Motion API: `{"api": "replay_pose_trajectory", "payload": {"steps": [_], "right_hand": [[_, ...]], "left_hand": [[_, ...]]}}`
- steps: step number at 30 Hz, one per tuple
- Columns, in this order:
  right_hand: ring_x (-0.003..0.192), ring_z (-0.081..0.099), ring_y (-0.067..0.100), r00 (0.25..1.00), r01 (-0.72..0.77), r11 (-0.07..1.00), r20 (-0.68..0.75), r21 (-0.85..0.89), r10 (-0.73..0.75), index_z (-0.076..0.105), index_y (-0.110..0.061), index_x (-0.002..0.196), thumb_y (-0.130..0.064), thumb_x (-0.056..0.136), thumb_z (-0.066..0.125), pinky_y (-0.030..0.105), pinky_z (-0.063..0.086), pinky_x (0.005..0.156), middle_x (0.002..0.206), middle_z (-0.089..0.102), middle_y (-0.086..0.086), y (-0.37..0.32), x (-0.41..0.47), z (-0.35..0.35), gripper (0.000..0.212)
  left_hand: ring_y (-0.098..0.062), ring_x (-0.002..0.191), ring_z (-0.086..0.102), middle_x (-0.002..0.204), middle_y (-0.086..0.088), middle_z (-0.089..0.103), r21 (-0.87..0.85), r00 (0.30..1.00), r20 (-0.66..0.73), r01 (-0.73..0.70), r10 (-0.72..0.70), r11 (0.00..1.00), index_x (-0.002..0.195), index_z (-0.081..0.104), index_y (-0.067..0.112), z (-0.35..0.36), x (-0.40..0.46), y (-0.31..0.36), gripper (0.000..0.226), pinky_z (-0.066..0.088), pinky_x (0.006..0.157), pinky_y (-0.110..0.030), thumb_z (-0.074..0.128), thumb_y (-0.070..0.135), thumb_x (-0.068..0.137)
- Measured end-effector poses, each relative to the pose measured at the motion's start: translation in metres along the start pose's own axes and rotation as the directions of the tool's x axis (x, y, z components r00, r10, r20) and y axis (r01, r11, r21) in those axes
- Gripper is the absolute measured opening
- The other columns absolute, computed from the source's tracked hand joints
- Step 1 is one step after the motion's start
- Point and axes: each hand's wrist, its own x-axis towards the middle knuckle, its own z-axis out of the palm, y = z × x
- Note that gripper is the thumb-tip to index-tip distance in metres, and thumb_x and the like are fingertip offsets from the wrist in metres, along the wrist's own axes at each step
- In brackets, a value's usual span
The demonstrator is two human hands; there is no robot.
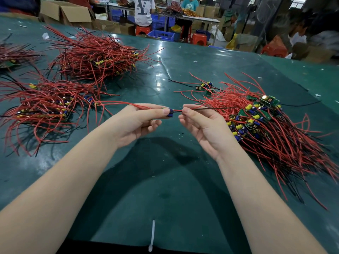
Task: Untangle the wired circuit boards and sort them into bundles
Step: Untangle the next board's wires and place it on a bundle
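Note:
My left hand (136, 121) pinches a small circuit board (171, 113) with blue parts above the middle of the green table; its red wires trail left. My right hand (201, 123) pinches the board's red and black wires (207, 107) just right of it. A tangled pile of boards (260, 121) with red and black wires lies at the right. Sorted bundles lie at the left (45, 109) and at the far left centre (95, 57). A couple of loose boards (204, 86) lie beyond my hands.
A white cable tie (152, 235) lies at the table's near edge. Another bundle (12, 55) sits at the far left edge. Behind the table are cardboard boxes (73, 13), blue crates (161, 34), red stools and seated people.

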Motion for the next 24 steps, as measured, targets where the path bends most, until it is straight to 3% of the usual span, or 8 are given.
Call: {"api": "replay_pose_trajectory", "payload": {"steps": [12, 18, 24], "right_hand": [[0.060, 0.069, 0.014, 0.972, 0.103, 0.990, -0.222, 0.092, -0.080, 0.062, -0.002, 0.083, -0.003, 0.089, 0.063, 0.017, 0.054, 0.056, 0.068, 0.071, 0.009, -0.009, 0.004, -0.005, 0.006], [0.065, 0.070, 0.017, 0.958, 0.178, 0.973, -0.251, 0.147, -0.138, 0.061, -0.003, 0.076, 0.006, 0.088, 0.060, 0.020, 0.056, 0.062, 0.067, 0.069, 0.006, -0.009, 0.005, -0.012, 0.015], [0.068, 0.071, 0.014, 0.957, 0.166, 0.958, -0.274, 0.234, -0.099, 0.061, -0.002, 0.078, 0.008, 0.088, 0.058, 0.018, 0.056, 0.064, 0.068, 0.070, 0.007, -0.015, 0.006, -0.017, 0.014]], "left_hand": [[0.001, 0.051, 0.056, 0.081, 0.003, 0.074, -0.087, 0.998, -0.064, -0.001, -0.005, 0.996, 0.069, 0.079, 0.021, -0.002, 0.001, 0.004, 0.006, 0.047, 0.049, -0.008, 0.074, 0.023, 0.066], [0.001, 0.052, 0.057, 0.081, 0.002, 0.074, -0.100, 0.996, -0.088, 0.007, -0.016, 0.995, 0.069, 0.079, 0.020, -0.005, 0.003, 0.002, 0.012, 0.048, 0.049, -0.009, 0.072, 0.017, 0.078], [0.000, 0.052, 0.058, 0.079, 0.000, 0.070, -0.178, 0.996, -0.090, 0.010, -0.027, 0.984, 0.068, 0.079, 0.016, -0.009, 0.005, 0.003, 0.010, 0.048, 0.049, -0.008, 0.075, 0.023, 0.063]]}}
